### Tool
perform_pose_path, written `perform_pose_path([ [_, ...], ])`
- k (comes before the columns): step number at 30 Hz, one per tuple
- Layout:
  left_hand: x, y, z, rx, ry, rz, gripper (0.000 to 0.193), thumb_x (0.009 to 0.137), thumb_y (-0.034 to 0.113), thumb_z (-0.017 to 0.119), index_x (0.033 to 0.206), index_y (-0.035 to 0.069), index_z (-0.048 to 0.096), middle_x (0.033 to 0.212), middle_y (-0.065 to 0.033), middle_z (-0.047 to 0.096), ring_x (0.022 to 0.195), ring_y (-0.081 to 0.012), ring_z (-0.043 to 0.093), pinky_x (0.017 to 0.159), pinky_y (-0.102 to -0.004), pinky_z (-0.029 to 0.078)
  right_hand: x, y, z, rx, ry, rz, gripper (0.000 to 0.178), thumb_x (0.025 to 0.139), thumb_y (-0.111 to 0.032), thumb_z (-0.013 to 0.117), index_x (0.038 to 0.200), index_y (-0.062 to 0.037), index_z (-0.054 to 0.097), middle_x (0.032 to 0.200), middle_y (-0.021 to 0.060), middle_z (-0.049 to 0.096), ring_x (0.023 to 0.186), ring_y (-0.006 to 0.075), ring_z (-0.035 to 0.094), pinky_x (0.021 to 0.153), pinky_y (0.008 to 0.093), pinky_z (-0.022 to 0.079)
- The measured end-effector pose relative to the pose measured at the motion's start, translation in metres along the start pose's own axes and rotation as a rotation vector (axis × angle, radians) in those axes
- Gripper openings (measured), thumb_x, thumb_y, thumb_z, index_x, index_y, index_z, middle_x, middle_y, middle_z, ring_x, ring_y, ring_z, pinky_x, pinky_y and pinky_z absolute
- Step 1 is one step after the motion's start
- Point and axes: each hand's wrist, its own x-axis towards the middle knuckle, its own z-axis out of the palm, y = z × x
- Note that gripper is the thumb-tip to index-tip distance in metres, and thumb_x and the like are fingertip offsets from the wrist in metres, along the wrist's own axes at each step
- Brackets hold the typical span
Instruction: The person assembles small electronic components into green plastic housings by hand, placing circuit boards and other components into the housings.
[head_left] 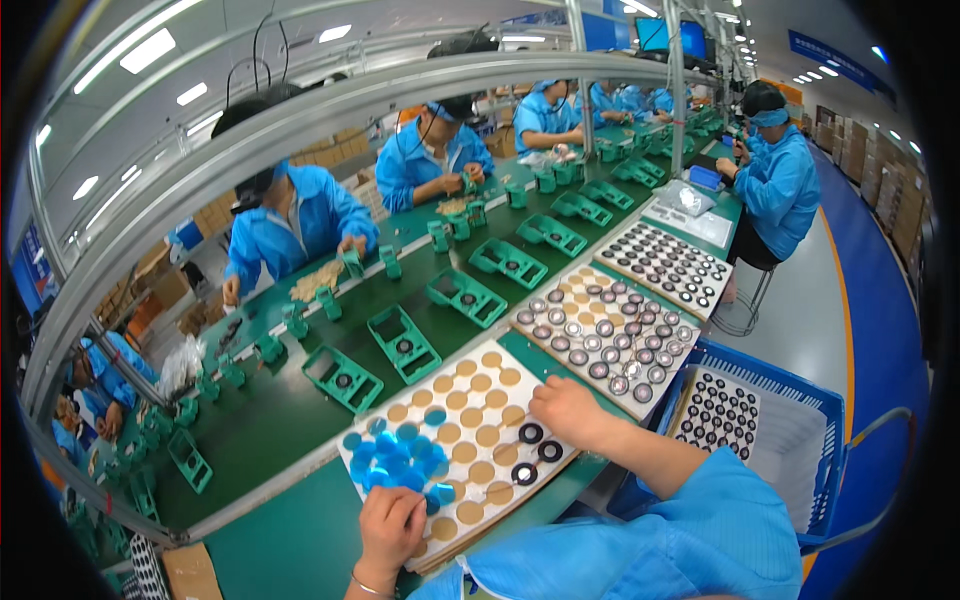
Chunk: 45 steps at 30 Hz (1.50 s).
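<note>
A white tray (470, 372) with rows of round tan recesses lies in front of me. Loose blue translucent discs (397, 455) are heaped on its left part. My left hand (390, 528) is closed at the tray's near left edge, fingers pinched beside the discs. Whatever it may hold is hidden. My right hand (572, 410) rests over the tray's right edge with its fingers curled downward and closed; their tips are hard to make out. Three black ring-shaped parts (525, 473) sit in recesses just below the right hand.
More trays (612, 338) of round black parts stand to the right. A blue plastic basket (830, 450) holds another such tray. Green plastic frames (466, 297) lie along the dark green conveyor belt (255, 425). Co-workers in blue (300, 215) sit across it. A metal rail (330, 95) crosses above.
</note>
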Motion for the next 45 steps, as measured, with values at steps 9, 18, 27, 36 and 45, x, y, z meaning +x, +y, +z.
perform_pose_path([
  [9,-0.008,0.002,-0.004,0.008,-0.086,-0.025,0.015,0.073,0.003,0.065,0.087,0.004,0.061,0.085,-0.0092,0.06,0.073,-0.0244,0.058,0.063,-0.0336,0.048,0.008,-0.021,-0.004,-0.108,-0.008,0.038,0.009,0.071,-0.012,0.056,0.077,-0.0085,0.06,0.082,0.004,0.057,0.083,0.022,0.054,0.07,0.0337,0.044],
  [18,-0.009,0.005,-0.002,0.022,-0.02,-0.007,0.013,0.073,0.006,0.065,0.085,0.006,0.061,0.083,-0.0109,0.058,0.07,-0.0295,0.056,0.06,-0.0371,0.046,0.002,-0.017,0.003,0.015,0.101,0.103,0.01,0.07,-0.013,0.059,0.079,-0.0087,0.059,0.084,0.004,0.057,0.084,0.0227,0.053,0.072,0.0345,0.042],
  [27,-0.013,0.004,-0.003,0.011,-0.042,-0.03,0.014,0.074,0.007,0.065,0.087,0.005,0.061,0.084,-0.0115,0.058,0.073,-0.0298,0.056,0.062,-0.0376,0.046,0.003,-0.02,0.001,0.334,0.41,0.231,0.006,0.071,-0.007,0.059,0.077,-0.0063,0.057,0.078,0.0068,0.056,0.077,0.0253,0.053,0.068,0.0358,0.043],
  [36,-0.006,0.015,0.002,-1.006,-0.021,-0.58,0.039,0.089,0.005,0.048,0.125,-0.006,0.039,0.117,-0.0211,0.052,0.103,-0.025,0.056,0.086,-0.0375,0.048,0.037,-0.113,-0.025,0.952,0.547,-0.101,0.006,0.077,-0.003,0.061,0.082,-0.0047,0.057,0.087,0.0064,0.059,0.083,0.0219,0.056,0.07,0.0308,0.047],
  [45,-0.019,-0.001,0.004,-1.371,0.08,-0.874,0.03,0.09,0.006,0.048,0.117,-0.007,0.046,0.108,-0.0165,0.056,0.094,-0.0234,0.059,0.082,-0.037,0.051,0.051,-0.147,-0.016,0.705,0.504,-0.355,0.015,0.074,-0.009,0.064,0.084,-0.0038,0.055,0.099,0.008,0.056,0.094,0.0262,0.053,0.08,0.0335,0.046],
])
